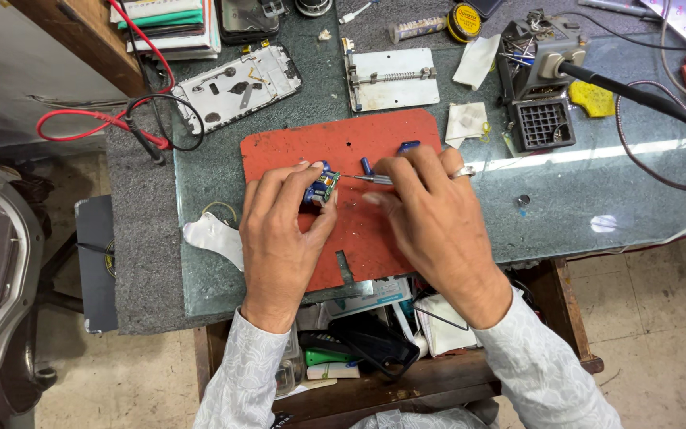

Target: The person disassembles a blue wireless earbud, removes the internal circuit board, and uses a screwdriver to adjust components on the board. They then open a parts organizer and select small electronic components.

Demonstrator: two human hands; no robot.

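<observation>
Small circuit board: (321,189) blue-and-white part, on the red work mat, pinched at the left hand's fingertips.
Left hand: (279,230) fingers closed on the board, thumb on its near edge; palm rests on the mat.
Right hand: (430,214) fingers closed round a thin metal tool; ring on one finger.
Tool: (368,179) slim shaft lying level, tip pointing left and at the board's right edge; can't tell if it touches.
Open drawer: (375,342) nearest the body, under the table edge, full of mixed clutter.
Red work mat: (359,238) lies on the glass tabletop (581,199) under both hands.
Blue bits: (367,165) small blue pieces on the mat just beyond the tool.
White plastic piece: (214,238) on the glass, left of the left wrist.
Phone frame: (236,86) stripped, far left, beside red and black probe leads (113,119).
Metal holder plate: (392,78) beyond the mat.
Soldering iron stand: (540,87) far right, black handle resting in it.
</observation>
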